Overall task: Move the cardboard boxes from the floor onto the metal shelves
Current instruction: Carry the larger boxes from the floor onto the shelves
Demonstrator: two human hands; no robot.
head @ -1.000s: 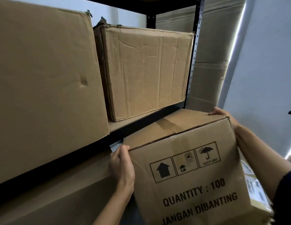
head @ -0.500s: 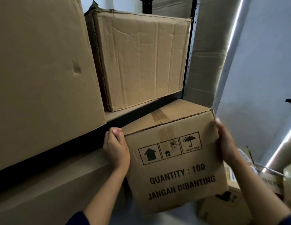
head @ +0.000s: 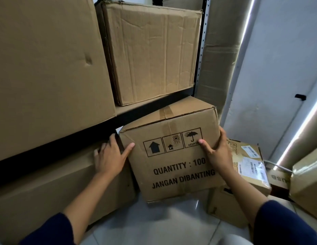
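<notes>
- A black metal shelf (head: 149,113) crosses the view at an angle, with a perforated upright (head: 201,50) rising at its right end.
- Two boxes stand on that shelf: a large plain box (head: 44,68) on the left, dented on its face, and a creased box (head: 152,53) beside it, close to the upright.
- Below the shelf on the left lies a long low box (head: 48,188), filling that part of the lower tier.
- Right of the upright, flat cardboard (head: 218,50) leans against the white wall (head: 278,68).
- On the tiled floor (head: 163,223) to the right sit a labelled box (head: 249,161) stacked on another box, and further right a taped box (head: 308,186) at the frame edge.
- The printed box (head: 173,156), marked "QUANTITY : 100" and "JANGAN DIBANTING", is tilted, its top rear edge tucked under the shelf's front lip, just right of the long low box. Its bottom front edge shows above the floor tiles; whether it rests on anything behind cannot be told.
- The left hand (head: 110,156) is spread open, the thumb touching the printed box's left front edge, the fingers (head: 112,138) reaching toward the gap between it and the long low box.
- The right hand (head: 216,151) clasps the printed box's right front corner, thumb across the face by the umbrella mark, fingers wrapped round the side.
</notes>
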